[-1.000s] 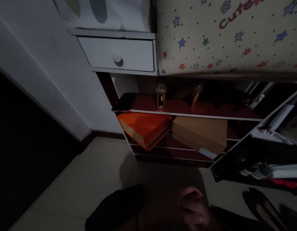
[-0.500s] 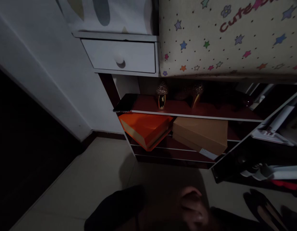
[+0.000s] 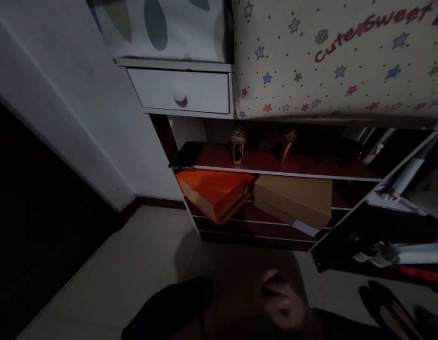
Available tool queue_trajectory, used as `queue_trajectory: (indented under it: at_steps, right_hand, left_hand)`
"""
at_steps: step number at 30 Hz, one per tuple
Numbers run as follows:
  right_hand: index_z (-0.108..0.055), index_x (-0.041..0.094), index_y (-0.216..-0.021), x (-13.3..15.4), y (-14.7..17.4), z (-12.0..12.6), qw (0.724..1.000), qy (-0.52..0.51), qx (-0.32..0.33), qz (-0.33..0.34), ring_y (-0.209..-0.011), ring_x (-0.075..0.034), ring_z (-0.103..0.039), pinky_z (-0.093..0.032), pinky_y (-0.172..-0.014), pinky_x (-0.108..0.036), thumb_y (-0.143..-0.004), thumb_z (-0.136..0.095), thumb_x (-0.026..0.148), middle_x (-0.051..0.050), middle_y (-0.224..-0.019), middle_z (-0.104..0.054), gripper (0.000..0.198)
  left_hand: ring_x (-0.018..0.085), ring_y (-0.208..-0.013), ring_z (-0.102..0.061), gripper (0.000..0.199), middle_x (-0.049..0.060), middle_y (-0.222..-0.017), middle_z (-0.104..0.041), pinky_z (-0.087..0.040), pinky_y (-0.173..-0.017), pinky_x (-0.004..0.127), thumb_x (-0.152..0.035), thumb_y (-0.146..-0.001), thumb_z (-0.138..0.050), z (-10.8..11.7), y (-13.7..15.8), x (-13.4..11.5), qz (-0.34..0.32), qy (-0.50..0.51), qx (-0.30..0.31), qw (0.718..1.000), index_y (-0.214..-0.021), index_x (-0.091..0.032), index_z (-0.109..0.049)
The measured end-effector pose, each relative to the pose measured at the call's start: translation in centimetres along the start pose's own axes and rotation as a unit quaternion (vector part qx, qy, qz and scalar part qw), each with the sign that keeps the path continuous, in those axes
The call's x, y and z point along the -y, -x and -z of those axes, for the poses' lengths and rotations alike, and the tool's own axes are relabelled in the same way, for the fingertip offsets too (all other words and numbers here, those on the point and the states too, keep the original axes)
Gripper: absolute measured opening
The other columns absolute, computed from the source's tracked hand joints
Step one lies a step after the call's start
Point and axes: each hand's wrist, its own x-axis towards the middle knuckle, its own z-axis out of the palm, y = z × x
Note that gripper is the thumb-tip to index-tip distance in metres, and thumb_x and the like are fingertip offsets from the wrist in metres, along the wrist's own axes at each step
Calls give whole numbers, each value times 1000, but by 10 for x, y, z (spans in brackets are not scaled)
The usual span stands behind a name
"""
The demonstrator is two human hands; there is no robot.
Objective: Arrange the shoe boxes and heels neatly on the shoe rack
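Note:
My right hand is low in the view, dim and slightly blurred, in front of the shelf unit. Its fingers are curled inward; whatever may be in them is hidden. A dark brown area lies just left of it, too dim to identify. My left hand does not show. Above and beyond the hand, an orange box and a brown cardboard box with a pale label rest at a slant on the lower shelves. On the shelf above them stand glittery gold-heeled shoes, beside a flat black phone-like object.
A white drawer with a round knob tops the unit at left. Star-printed fabric covers something at upper right. Dark shoes lie on the floor at right, near a dark rack. A wall borders the left.
My right hand has shifted slightly left, its fingers still curled. The view has tilted up a little, so more of the star-printed fabric shows. The boxes and shoes stay in place.

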Motion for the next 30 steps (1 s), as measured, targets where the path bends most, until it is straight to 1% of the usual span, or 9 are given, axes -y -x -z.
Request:
queue_trajectory:
  at_steps: [4,7,9,12,15,17,20,24,30]
  right_hand:
    - [-66,19,-80,19,-18,19,988,-92,30,-124,-74,-19,-63,-42,-67,-28,-93,-49,44,-3,-79,-68,33]
    - [-65,19,-78,25,-29,31,976,-80,9,-202,-72,-16,-56,-38,-69,-28,-97,-46,54,0,-74,-62,44]
    - [-60,19,-75,30,-36,40,976,-53,-9,-210,-69,-15,-48,-34,-66,-28,-98,-45,61,2,-70,-54,50]
    - [-50,20,-70,47,-51,61,984,-35,-30,-174,-67,-12,-40,-31,-64,-27,-97,-47,66,4,-68,-45,53]
    - [-47,20,-69,76,-65,86,988,-94,-30,-120,-66,-11,-35,-29,-61,-26,-97,-52,67,4,-68,-41,55]
    - [-47,20,-67,96,-72,103,984,-165,-28,-60,-64,-11,-32,-28,-59,-26,-98,-53,67,4,-66,-38,57]
    - [-40,21,-63,115,-75,121,952,-304,-25,38,-58,-10,-28,-25,-55,-27,-99,-48,73,5,-61,-31,63]
    - [-34,23,-60,115,-73,128,885,-454,35,94,-46,-7,-19,-17,-45,-25,-89,-35,91,9,-54,-23,73]
    - [-33,25,-57,96,-74,126,873,-478,69,63,-42,-5,-16,-14,-42,-24,-80,-20,99,9,-50,-21,79]
  left_hand:
    - [28,-117,-65,56,12,-128,-71,-50,-99,38,-51,-88,-61,10,-9,9,27,-26,-57,998,-131,-16,-63]
    - [23,-107,-64,52,10,-119,-71,-49,-93,34,-52,-89,-57,24,-13,9,8,-11,-112,994,-126,-15,-63]
    - [20,-95,-61,44,5,-103,-69,-47,-85,31,-54,-87,-60,35,-12,0,-8,-21,-150,988,-111,-17,-64]
    - [15,-78,-49,37,-2,-76,-55,-39,-71,27,-55,-82,-65,50,-6,-30,-20,-57,-193,979,-80,-19,-57]
    - [12,-67,-40,45,-4,-66,-44,-31,-61,25,-57,-84,-65,60,3,-74,-66,1,-150,987,-65,-19,-50]
    - [9,-56,-30,58,-5,-57,-36,-24,-53,24,-65,-82,-69,64,9,-102,-129,75,-93,985,-57,-20,-43]
    - [5,-44,-18,76,-8,-48,-23,-15,-45,24,-82,-75,-68,70,14,-127,-203,208,31,956,-50,-23,-27]
    - [4,-35,-12,83,-9,-40,-15,-9,-38,24,-104,-66,-37,82,5,-120,-229,310,138,912,-47,-26,-20]
    - [5,-34,-12,83,-8,-39,-13,-9,-36,24,-107,-62,-11,89,-18,-88,-164,334,111,921,-46,-26,-22]
